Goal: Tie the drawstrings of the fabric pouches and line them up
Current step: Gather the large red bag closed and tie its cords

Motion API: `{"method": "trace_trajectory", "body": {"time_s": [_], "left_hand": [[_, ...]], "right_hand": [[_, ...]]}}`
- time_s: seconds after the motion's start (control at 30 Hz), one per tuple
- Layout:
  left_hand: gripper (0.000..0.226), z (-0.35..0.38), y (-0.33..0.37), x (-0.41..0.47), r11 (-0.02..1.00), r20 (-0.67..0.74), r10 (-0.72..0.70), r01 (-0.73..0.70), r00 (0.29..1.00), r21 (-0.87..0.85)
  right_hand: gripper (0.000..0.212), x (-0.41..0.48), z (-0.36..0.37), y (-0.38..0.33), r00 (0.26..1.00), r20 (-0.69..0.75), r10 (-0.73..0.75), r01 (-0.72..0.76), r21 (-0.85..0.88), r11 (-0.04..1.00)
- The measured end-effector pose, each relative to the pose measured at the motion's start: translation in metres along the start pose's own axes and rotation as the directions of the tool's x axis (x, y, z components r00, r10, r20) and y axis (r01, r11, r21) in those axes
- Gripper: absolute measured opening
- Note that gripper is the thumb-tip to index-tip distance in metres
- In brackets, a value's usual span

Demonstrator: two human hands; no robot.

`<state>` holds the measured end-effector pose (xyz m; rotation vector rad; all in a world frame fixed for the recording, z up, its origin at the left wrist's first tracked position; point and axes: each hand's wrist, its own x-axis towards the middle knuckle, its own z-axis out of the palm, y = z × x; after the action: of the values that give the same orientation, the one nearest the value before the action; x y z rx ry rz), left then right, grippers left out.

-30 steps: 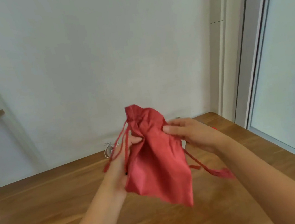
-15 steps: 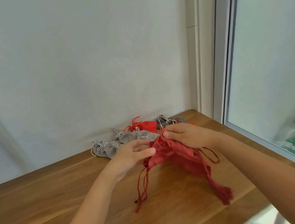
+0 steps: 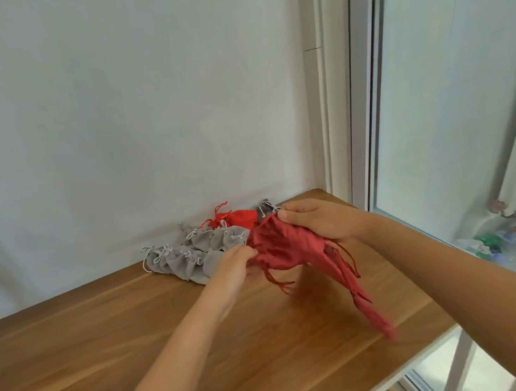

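The tying step is judged to be in hand: a red pouch (image 3: 285, 247) is held off the desk (image 3: 104, 336) between both grips, and its drawstrings (image 3: 275, 279) are not yet knotted. The right grip (image 3: 316, 220) is clamped over the crumpled upper end, with the fingers curled round the fabric. The left grip (image 3: 237, 261) is closed on the pouch's edge just beside it, where a cord emerges, though its fingertips are hidden. From the right grip the pouch trails downward and nearer, its lower end blurred.

The cloth is thin, limp and heavily creased. The cords are slender and twisted, and they dangle loose below the grips. Next, both cords would need to be found, drawn taut to gather the mouth, and crossed into a knot.

Beyond the grips, grey pouches (image 3: 190, 266) of soft matte fabric lie in overlapping rows, their pale cords tied. A smaller red pouch (image 3: 241, 217) lies behind them.
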<state>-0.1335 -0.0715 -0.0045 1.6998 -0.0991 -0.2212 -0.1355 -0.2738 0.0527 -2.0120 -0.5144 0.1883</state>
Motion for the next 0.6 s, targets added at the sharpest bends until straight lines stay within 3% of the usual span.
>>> {"method": "trace_trajectory", "body": {"time_s": [0.07, 0.13, 0.2, 0.27, 0.37, 0.47, 0.57, 0.6], "left_hand": [[0.019, 0.005, 0.005, 0.001, 0.988, -0.058, -0.024, 0.015, 0.998, -0.151], [0.021, 0.005, 0.007, 0.001, 0.990, -0.111, 0.012, -0.028, 0.994, -0.141], [0.018, 0.001, 0.009, 0.001, 0.994, -0.154, 0.091, -0.098, 0.984, -0.037], [0.018, -0.008, 0.010, 0.002, 0.959, -0.175, 0.226, -0.187, 0.958, 0.211], [0.022, -0.020, 0.011, 0.004, 0.813, -0.050, 0.344, -0.271, 0.938, 0.515], [0.033, -0.032, 0.017, 0.001, 0.802, 0.050, 0.235, -0.223, 0.971, 0.555], [0.014, -0.041, 0.031, -0.005, 0.805, 0.125, 0.184, -0.222, 0.975, 0.550], [0.019, -0.045, 0.035, -0.006, 0.797, 0.144, 0.194, -0.241, 0.971, 0.554]], "right_hand": [[0.044, 0.000, -0.006, 0.004, 0.999, 0.029, 0.044, -0.043, -0.023, 0.999], [0.034, -0.004, -0.015, 0.007, 0.985, 0.144, 0.091, -0.070, -0.143, 0.987], [0.038, -0.009, -0.025, 0.013, 0.961, 0.223, 0.162, -0.118, -0.200, 0.973], [0.039, -0.013, -0.035, 0.022, 0.955, 0.214, 0.205, -0.156, -0.226, 0.962], [0.026, -0.019, -0.044, 0.033, 0.956, 0.206, 0.208, -0.170, -0.188, 0.967], [0.029, -0.023, -0.046, 0.037, 0.965, 0.168, 0.203, -0.188, -0.104, 0.977], [0.033, -0.024, -0.049, 0.037, 0.980, 0.073, 0.184, -0.169, -0.172, 0.970], [0.036, -0.025, -0.050, 0.036, 0.984, 0.054, 0.169, -0.157, -0.176, 0.972]]}}
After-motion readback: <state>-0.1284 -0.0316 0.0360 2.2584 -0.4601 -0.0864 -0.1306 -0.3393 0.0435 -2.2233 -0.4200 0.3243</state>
